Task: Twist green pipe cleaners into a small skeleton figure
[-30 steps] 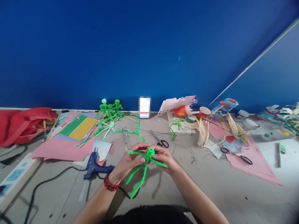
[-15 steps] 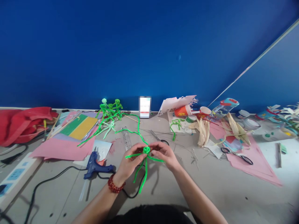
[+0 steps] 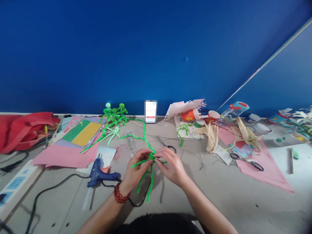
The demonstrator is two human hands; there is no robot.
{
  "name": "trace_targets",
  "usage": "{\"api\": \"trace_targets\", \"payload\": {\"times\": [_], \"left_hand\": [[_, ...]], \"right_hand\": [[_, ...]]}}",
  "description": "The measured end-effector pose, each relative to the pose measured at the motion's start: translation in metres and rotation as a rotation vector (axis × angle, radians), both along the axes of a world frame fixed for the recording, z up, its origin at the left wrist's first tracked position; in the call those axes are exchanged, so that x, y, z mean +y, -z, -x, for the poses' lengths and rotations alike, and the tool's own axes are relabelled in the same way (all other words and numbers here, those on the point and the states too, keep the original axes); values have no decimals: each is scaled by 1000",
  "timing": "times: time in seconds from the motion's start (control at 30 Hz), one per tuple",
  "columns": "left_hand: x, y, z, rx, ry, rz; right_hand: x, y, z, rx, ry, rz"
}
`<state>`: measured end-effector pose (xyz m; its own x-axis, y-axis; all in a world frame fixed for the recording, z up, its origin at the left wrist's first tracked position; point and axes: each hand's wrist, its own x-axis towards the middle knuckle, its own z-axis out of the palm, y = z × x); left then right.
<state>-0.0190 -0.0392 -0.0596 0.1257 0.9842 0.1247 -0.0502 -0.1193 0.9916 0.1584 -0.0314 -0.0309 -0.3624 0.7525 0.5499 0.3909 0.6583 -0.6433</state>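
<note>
Between my hands is a bright green pipe-cleaner figure (image 3: 151, 156), with a knotted middle and several loose strands. Two strands dangle toward me, and a long one runs off toward the wall. My left hand (image 3: 138, 164), with a red bead bracelet at the wrist, pinches the middle from the left. On the other side my right hand (image 3: 171, 164) has its thumb and fingers closed on the figure near a strand pointing right. The fingers partly cover the knot. Finished-looking green pipe-cleaner figures (image 3: 115, 113) stand by the wall at the back left.
A blue glue gun (image 3: 101, 174) with a black cord lies left of my hands, near pink paper (image 3: 65, 156) and a power strip (image 3: 17, 187). Scissors (image 3: 167, 144) and a ruler (image 3: 131, 144) lie beyond. Rightward are paper cups (image 3: 191, 115), dried husks (image 3: 212, 138) and more scissors (image 3: 247, 161).
My right hand has shifted slightly left, its fingers now over the figure's right side. The knot has turned and is more covered, and the dangling strands have swung a little.
</note>
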Motion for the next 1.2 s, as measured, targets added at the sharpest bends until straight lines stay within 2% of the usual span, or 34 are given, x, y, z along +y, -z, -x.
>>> {"api": "trace_targets", "payload": {"times": [0.27, 0.6, 0.73, 0.97, 1.2], "left_hand": [[-1, -2, -1, 108, -45, -44], [-2, -1, -4, 2, -63, 40], [-2, -3, -4, -36, -64, 74], [-4, -5, -4, -160, -21, 146], [-4, -2, 0, -186, 30, 132]], "right_hand": [[1, 4, 1, -5, 15, 27], [1, 7, 2, 42, 4, 68], [1, 5, 2, 88, 6, 35], [-1, 9, 1, 92, 8, -37], [-5, 8, 1, 199, 71, 30]]}}
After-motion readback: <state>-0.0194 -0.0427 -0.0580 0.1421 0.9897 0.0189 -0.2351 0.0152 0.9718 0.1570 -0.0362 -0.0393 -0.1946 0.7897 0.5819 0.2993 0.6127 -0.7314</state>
